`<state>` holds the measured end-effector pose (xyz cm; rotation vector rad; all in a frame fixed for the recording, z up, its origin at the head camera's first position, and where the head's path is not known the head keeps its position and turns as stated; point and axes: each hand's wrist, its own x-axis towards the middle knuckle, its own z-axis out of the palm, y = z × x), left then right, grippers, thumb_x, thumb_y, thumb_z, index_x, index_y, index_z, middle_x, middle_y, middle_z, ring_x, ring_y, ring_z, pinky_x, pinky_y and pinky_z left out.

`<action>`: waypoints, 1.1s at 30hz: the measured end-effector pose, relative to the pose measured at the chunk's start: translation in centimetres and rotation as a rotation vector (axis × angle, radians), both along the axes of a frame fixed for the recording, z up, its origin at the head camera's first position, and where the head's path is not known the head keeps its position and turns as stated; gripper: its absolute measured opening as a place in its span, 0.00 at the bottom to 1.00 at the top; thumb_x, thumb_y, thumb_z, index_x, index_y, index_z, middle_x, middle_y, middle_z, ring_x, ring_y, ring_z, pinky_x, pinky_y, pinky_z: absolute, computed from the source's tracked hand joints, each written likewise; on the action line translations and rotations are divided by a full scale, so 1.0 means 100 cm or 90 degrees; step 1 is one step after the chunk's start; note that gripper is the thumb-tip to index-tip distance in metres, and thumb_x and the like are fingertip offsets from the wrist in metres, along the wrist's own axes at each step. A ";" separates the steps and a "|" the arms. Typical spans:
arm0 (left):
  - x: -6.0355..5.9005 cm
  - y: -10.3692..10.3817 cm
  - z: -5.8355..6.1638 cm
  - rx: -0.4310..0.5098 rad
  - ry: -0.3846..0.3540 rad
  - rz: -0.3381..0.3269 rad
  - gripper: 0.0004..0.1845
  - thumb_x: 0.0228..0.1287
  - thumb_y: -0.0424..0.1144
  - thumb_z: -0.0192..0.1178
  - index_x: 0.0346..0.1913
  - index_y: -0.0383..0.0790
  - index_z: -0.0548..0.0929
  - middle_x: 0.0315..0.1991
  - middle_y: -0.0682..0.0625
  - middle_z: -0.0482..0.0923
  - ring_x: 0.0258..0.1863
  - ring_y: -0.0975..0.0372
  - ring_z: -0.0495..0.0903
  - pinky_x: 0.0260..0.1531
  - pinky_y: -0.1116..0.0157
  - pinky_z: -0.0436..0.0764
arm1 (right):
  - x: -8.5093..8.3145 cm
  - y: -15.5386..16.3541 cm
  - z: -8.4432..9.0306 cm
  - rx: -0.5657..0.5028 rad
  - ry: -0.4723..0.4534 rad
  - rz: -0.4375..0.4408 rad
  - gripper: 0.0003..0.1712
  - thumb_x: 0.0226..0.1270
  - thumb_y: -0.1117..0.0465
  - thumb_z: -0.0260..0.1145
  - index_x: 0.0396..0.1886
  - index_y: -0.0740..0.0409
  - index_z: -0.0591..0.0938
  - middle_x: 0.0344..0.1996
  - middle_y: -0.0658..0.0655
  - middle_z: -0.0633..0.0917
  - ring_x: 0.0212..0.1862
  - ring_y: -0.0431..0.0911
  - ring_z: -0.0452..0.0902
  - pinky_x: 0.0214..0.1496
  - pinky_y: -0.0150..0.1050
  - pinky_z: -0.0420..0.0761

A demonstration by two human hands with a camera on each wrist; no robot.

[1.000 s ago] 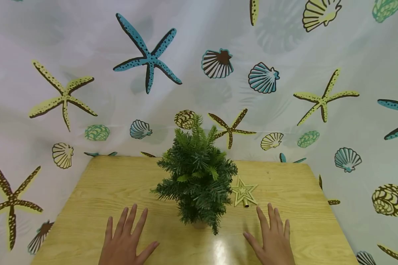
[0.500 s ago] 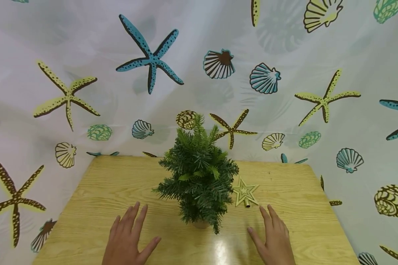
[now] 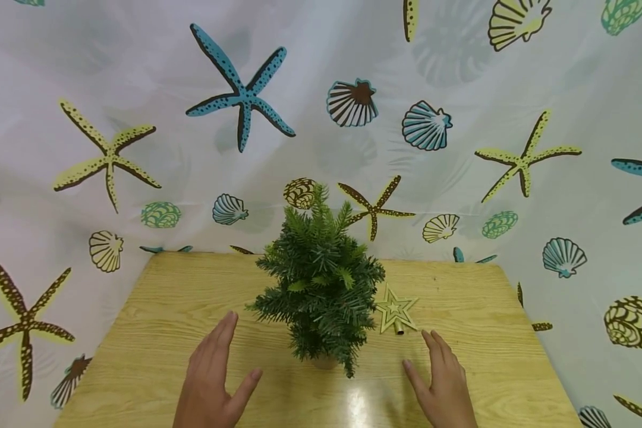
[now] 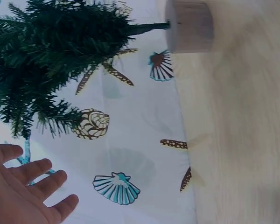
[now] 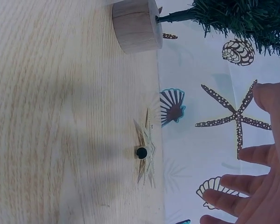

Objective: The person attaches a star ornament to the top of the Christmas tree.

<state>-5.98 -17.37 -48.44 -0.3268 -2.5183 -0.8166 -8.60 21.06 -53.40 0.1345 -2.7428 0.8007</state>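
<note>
on the wooden surface (image 3: 192,285), a small green tree (image 3: 321,279) is held up straight by a round wooden base (image 4: 191,25). just beside it, on the right, a gold star (image 3: 395,309) is laid down, with its little tube (image 3: 399,329) pointed to the front. the left hand (image 3: 205,374) is held on the other side of the tree, apart from it; its fingers (image 3: 224,342) are stretched out straight. the right hand (image 3: 443,380) is held near the star, and its fingers are stretched out too. behind, a white cloth (image 3: 321,35) is covered with sea stars (image 3: 243,96) and shells (image 3: 427,126).
</note>
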 end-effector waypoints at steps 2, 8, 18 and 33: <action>0.001 0.004 0.007 0.039 -0.008 -0.014 0.48 0.56 0.44 0.69 0.76 0.46 0.52 0.72 0.46 0.57 0.65 0.46 0.62 0.55 0.43 0.64 | 0.000 0.000 0.000 -0.005 -0.010 -0.001 0.38 0.65 0.45 0.63 0.68 0.59 0.66 0.64 0.66 0.68 0.62 0.62 0.67 0.53 0.66 0.65; -0.001 0.025 0.028 0.143 0.005 -0.064 0.47 0.60 0.39 0.65 0.76 0.45 0.48 0.74 0.49 0.50 0.71 0.53 0.54 0.65 0.58 0.58 | -0.001 0.000 -0.001 -0.016 -0.029 -0.005 0.38 0.67 0.42 0.60 0.69 0.58 0.65 0.65 0.65 0.67 0.62 0.62 0.66 0.53 0.66 0.65; -0.024 0.053 0.058 0.223 0.219 -0.162 0.43 0.69 0.56 0.50 0.71 0.24 0.53 0.71 0.34 0.54 0.70 0.45 0.54 0.68 0.61 0.51 | -0.006 -0.003 -0.006 -0.039 -0.015 0.001 0.38 0.68 0.41 0.58 0.70 0.58 0.64 0.64 0.64 0.69 0.63 0.61 0.66 0.53 0.66 0.66; -0.039 0.071 0.085 0.224 0.306 -0.190 0.42 0.70 0.54 0.49 0.68 0.20 0.54 0.69 0.30 0.55 0.68 0.42 0.58 0.67 0.54 0.55 | -0.026 -0.002 -0.009 -0.066 0.000 0.004 0.35 0.69 0.43 0.58 0.66 0.61 0.68 0.59 0.64 0.73 0.59 0.59 0.69 0.53 0.60 0.71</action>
